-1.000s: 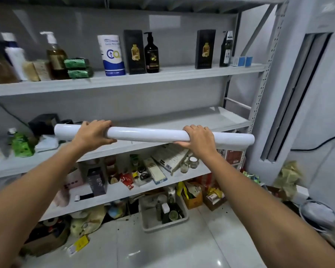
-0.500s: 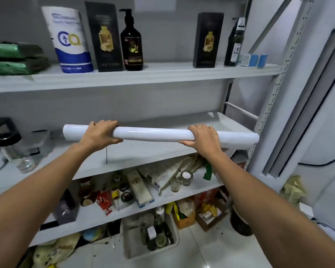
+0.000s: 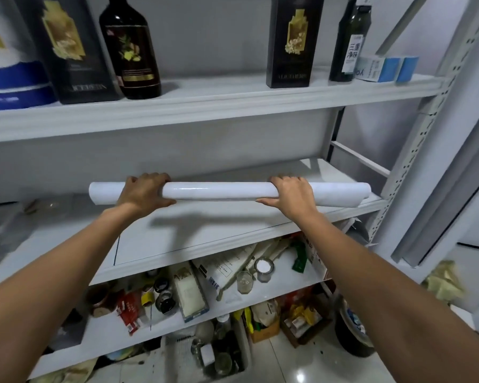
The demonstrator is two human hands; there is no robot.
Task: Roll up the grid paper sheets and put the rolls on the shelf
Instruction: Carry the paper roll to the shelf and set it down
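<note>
on the upper white shelf board (image 3: 233,106), far left, stands a white and blue cylindrical pack (image 3: 9,78). next come a tall black carton with a gold picture (image 3: 67,48) and, just beside it, a dark brown round-shouldered bottle (image 3: 132,51).

below them, the left hand (image 3: 144,193) comes over the top of a long glossy white roll of paper (image 3: 219,190). its fingers curl over the far side and its thumb tucks under the near side, clamped round the roll near the left end.

the roll lies level, left to right, over the middle white metal shelf board (image 3: 219,239), and its shadow falls on the board nearer the viewer. whether the roll touches the board i cannot tell.

the right hand (image 3: 291,197) grips the roll the same way towards its right end, fingers wrapped over and thumb beneath.

above it on the upper board stand a second black carton (image 3: 292,42), a dark green bottle with a white label (image 3: 349,42) and small blue and white boxes (image 3: 385,69).

the roll's right end lies near the grey perforated upright post (image 3: 426,128). under the middle board, a lower shelf holds packets and small glass jars (image 3: 263,269).
</note>
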